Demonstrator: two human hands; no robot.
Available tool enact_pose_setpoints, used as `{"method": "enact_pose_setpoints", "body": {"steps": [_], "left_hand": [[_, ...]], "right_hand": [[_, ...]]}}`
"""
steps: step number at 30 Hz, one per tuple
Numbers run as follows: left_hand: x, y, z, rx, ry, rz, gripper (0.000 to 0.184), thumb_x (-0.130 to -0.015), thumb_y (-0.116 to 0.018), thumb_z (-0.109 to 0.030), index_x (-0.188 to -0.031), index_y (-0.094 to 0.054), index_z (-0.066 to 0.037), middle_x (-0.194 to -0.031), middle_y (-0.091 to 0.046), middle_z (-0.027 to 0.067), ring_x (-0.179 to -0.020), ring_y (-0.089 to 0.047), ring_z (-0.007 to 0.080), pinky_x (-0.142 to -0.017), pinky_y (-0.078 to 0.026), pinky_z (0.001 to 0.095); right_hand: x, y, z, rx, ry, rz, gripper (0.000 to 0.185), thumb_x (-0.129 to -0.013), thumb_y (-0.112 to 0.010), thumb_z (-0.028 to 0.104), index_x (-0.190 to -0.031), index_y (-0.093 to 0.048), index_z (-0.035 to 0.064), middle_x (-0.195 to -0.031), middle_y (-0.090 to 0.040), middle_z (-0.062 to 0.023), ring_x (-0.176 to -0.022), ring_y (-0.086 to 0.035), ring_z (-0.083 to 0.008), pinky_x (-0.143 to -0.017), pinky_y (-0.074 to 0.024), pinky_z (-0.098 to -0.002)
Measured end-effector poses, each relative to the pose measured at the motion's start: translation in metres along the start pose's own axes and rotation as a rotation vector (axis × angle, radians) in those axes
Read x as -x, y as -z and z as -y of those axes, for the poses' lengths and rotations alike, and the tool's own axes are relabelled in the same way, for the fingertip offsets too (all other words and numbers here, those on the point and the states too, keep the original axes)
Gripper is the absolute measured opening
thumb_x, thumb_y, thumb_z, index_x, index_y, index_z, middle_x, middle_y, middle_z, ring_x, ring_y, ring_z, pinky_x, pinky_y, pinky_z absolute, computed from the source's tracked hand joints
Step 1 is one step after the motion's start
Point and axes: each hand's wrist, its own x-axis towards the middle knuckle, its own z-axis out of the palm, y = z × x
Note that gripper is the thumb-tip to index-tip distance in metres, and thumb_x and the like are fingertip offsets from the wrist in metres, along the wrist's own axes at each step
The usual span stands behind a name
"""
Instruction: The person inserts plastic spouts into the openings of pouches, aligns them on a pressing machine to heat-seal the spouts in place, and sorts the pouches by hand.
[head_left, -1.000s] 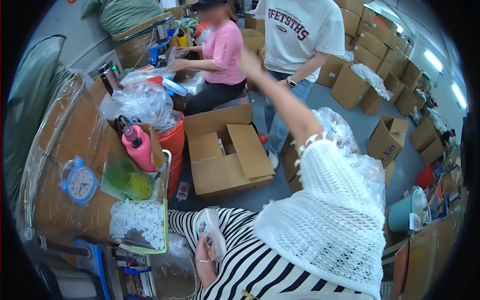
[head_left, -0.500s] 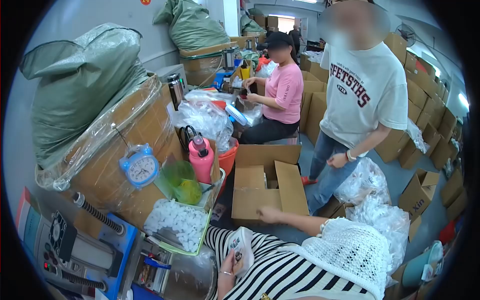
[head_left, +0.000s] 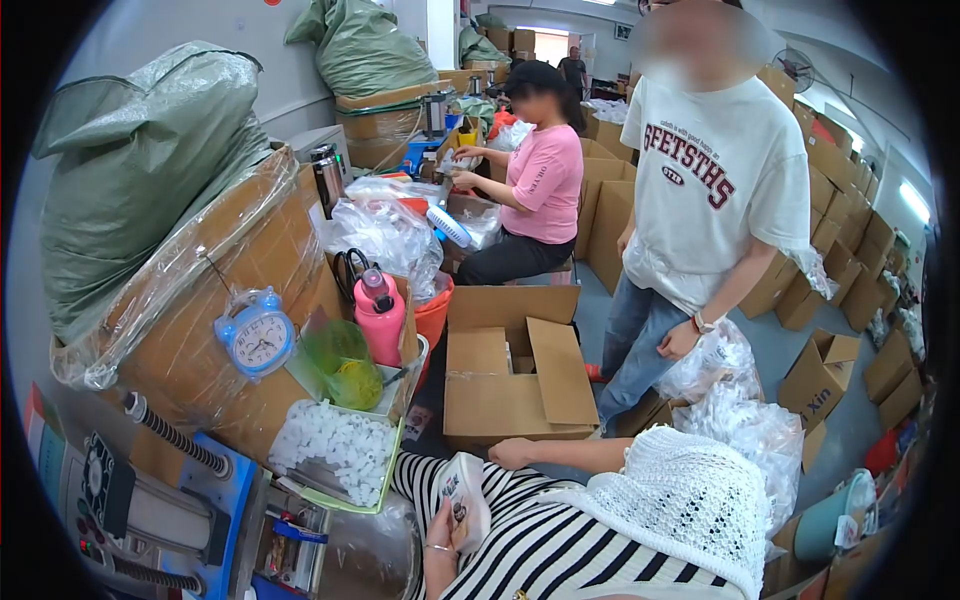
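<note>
Honestly, our left hand (head_left: 440,527) clamps the printed pouch (head_left: 466,500), likely steadying it on our lap (head_left: 540,530); right hand (head_left: 512,454) near the carton (head_left: 492,404), can't tell if open.

Floor (head_left: 605,292) opening between the flapped carton (head_left: 500,402) and the tall boxes behind! But a standing person (head_left: 715,190) blocks the carton's far side, and plastic bags (head_left: 745,435) crowd right beside the person's legs!

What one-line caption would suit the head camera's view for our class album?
Left hand holding a printed packet, right hand near an open carton, with a blue alarm clock nearby.
</note>
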Motion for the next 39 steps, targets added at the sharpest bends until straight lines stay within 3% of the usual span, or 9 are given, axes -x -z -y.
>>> {"method": "enact_pose_setpoints", "body": {"steps": [24, 27, 28, 29, 30, 31, 33, 38, 39], "left_hand": [[0.006, -0.008, -0.001, -0.010, -0.043, 0.014, 0.046, -0.096, -0.053, -0.034, -0.126, -0.052, 0.001, -0.119, -0.062, 0.0118, -0.104, -0.062, 0.0230, -0.090, -0.050, 0.0345], [0.000, 0.000, 0.001, -0.024, -0.069, -0.018, 0.045, -0.096, -0.053, -0.034, -0.125, -0.053, 0.000, -0.119, -0.062, 0.0102, -0.104, -0.061, 0.0208, -0.090, -0.049, 0.0336], [-0.004, 0.007, 0.006, -0.041, -0.101, -0.060, 0.044, -0.096, -0.053, -0.035, -0.123, -0.054, 0.000, -0.119, -0.062, 0.0094, -0.103, -0.061, 0.0197, -0.090, -0.049, 0.0331], [0.010, -0.012, 0.003, -0.007, -0.114, -0.024, 0.041, -0.096, -0.053, -0.035, -0.120, -0.057, -0.001, -0.114, -0.064, 0.0081, -0.101, -0.062, 0.0185, -0.090, -0.049, 0.0327], [0.009, -0.029, 0.000, -0.026, -0.091, -0.141, 0.040, -0.096, -0.053, -0.035, -0.117, -0.059, -0.002, -0.109, -0.065, 0.0079, -0.097, -0.063, 0.0183, -0.088, -0.050, 0.0326], [0.031, -0.046, -0.004, -0.013, -0.128, -0.008, 0.040, -0.096, -0.053, -0.035, -0.118, -0.058, -0.002, -0.105, -0.065, 0.0078, -0.092, -0.063, 0.0176, -0.083, -0.051, 0.0321], [0.057, -0.078, -0.016, -0.070, -0.227, 0.015, 0.035, -0.096, -0.054, -0.033, -0.109, -0.057, -0.001, -0.103, -0.065, 0.0077, -0.087, -0.063, 0.0154, -0.078, -0.051, 0.0296], [0.133, -0.091, -0.013, -0.069, -0.438, -0.034, 0.033, -0.096, -0.053, -0.034, -0.106, -0.057, -0.003, -0.099, -0.065, 0.0068, -0.088, -0.063, 0.0143, -0.079, -0.052, 0.0296], [0.136, -0.091, -0.016, -0.050, -0.551, 0.005, 0.032, -0.096, -0.054, -0.034, -0.104, -0.057, -0.003, -0.098, -0.065, 0.0065, -0.085, -0.063, 0.0134, -0.077, -0.052, 0.0291]], "right_hand": [[0.000, -0.002, 0.018, 0.076, -0.090, 0.020, 0.028, -0.076, -0.054, 0.013, -0.096, -0.064, -0.0033, -0.098, -0.065, -0.0260, -0.095, -0.063, -0.0396, -0.080, -0.0508, -0.0458], [-0.006, -0.006, 0.021, -0.105, -0.136, -0.273, 0.036, -0.078, -0.057, 0.021, -0.107, -0.061, -0.0004, -0.098, -0.064, -0.0271, -0.096, -0.063, -0.0373, -0.085, -0.0474, -0.0466], [-0.024, -0.020, 0.009, 0.267, 0.096, -0.998, 0.044, -0.081, -0.060, 0.031, -0.114, -0.059, 0.0020, -0.102, -0.065, -0.0231, -0.098, -0.063, -0.0322, -0.089, -0.0457, -0.0442], [-0.001, -0.062, -0.058, 0.239, 0.087, -0.945, 0.044, -0.081, -0.060, 0.031, -0.114, -0.059, 0.0020, -0.102, -0.065, -0.0231, -0.098, -0.063, -0.0322, -0.089, -0.0457, -0.0442], [0.005, -0.089, -0.124, -0.621, -0.035, -0.527, 0.049, -0.084, -0.059, 0.039, -0.119, -0.056, 0.0042, -0.107, -0.064, -0.0203, -0.102, -0.061, -0.0290, -0.093, -0.0442, -0.0411], [-0.111, -0.046, -0.031, -1.449, -0.210, -0.021, 0.055, -0.086, -0.059, 0.047, -0.124, -0.053, 0.0064, -0.112, -0.062, -0.0176, -0.105, -0.059, -0.0258, -0.096, -0.0428, -0.0380], [-0.070, 0.036, 0.092, -1.948, -0.401, -0.056, 0.049, -0.091, -0.050, 0.046, -0.117, -0.052, 0.0039, -0.118, -0.058, -0.0147, -0.109, -0.054, -0.0235, -0.096, -0.0425, -0.0425], [-0.028, 0.090, 0.175, -1.378, -0.024, 0.227, 0.052, -0.096, -0.042, 0.043, -0.130, -0.046, 0.0041, -0.131, -0.053, -0.0163, -0.122, -0.049, -0.0258, -0.103, -0.0383, -0.0435], [-0.001, 0.087, 0.167, -1.528, -0.235, 0.123, 0.050, -0.097, -0.040, 0.041, -0.131, -0.047, 0.0054, -0.131, -0.054, -0.0139, -0.117, -0.054, -0.0263, -0.103, -0.0395, -0.0434]]}}
